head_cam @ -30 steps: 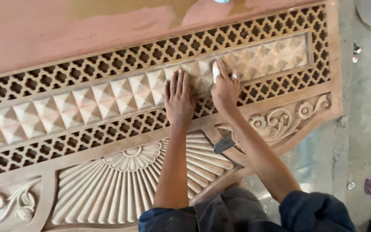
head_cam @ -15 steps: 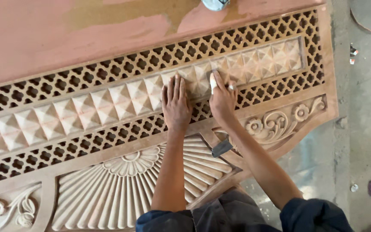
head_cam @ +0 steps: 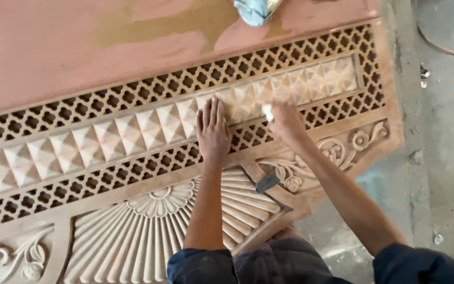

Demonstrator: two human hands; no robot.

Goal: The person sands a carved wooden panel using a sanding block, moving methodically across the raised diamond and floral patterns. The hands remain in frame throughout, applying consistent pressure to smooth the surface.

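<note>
A large carved wooden panel (head_cam: pixel 132 94) lies flat below me, with lattice bands, a row of raised pyramid blocks (head_cam: pixel 148 129), a fan-shaped carving (head_cam: pixel 153 231) and floral scrolls. My left hand (head_cam: pixel 212 132) rests flat, fingers together, on the pyramid row and the lattice beneath it. My right hand (head_cam: pixel 286 123) presses a small pale folded piece, likely sandpaper (head_cam: pixel 267 112), against the pyramid blocks just right of the left hand.
A small dark flat piece (head_cam: pixel 267 182) lies on the panel near the scroll carving. A crumpled pale cloth (head_cam: pixel 256 10) sits at the panel's far edge. Grey concrete floor (head_cam: pixel 437 131) with bits of litter runs along the right; my knees are at the bottom.
My right hand with the pale piece slid slightly left and down along the pyramid row. The left hand stays flat in place. The view shifted a little.
</note>
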